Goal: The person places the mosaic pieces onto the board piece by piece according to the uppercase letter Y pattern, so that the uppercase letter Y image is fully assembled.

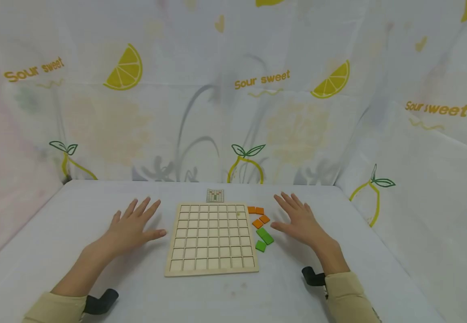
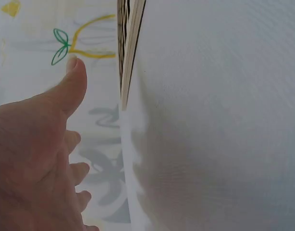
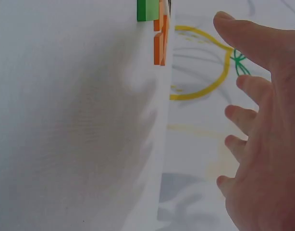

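Note:
A square wooden grid board with rows of shallow square cells lies between the two hands. My left hand, fingers spread, hovers left of the board and holds nothing; its thumb points toward the board's edge. On the other side my right hand is likewise spread above the table, its thumb near the loose tiles. Beside the board's right edge lie several orange tiles and, nearer to me, green tiles, one of them oblong. In the right wrist view, green and orange tiles show at the top.
A small card printed with a coloured grid pattern lies behind the board. White cloth covers the table. A curtain with lemon prints hangs behind and at the sides. Dark curved mounts sit at both wrists.

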A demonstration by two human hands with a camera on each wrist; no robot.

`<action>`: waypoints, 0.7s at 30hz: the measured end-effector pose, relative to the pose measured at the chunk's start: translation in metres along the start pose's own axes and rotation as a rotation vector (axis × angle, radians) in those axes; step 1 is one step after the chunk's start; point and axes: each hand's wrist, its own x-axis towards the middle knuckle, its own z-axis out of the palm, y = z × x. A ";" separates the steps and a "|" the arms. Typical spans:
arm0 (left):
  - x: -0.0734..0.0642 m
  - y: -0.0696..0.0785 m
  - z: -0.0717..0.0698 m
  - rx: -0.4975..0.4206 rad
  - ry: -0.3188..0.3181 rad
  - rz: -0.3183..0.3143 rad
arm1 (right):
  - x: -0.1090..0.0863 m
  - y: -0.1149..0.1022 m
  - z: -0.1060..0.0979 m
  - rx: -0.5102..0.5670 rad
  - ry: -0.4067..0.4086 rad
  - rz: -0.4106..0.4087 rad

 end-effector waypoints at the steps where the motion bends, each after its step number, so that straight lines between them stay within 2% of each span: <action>1: 0.000 0.001 0.000 -0.001 -0.008 0.008 | 0.000 -0.002 0.000 -0.002 -0.005 -0.003; 6: -0.003 0.004 0.003 0.007 -0.039 0.048 | 0.000 -0.009 0.000 -0.018 -0.047 -0.002; 11: -0.003 0.005 0.008 -0.004 -0.042 0.074 | 0.000 -0.016 0.001 -0.032 -0.095 0.011; 21: -0.003 0.010 0.014 -0.016 -0.109 0.075 | 0.000 -0.029 0.006 -0.023 -0.155 0.051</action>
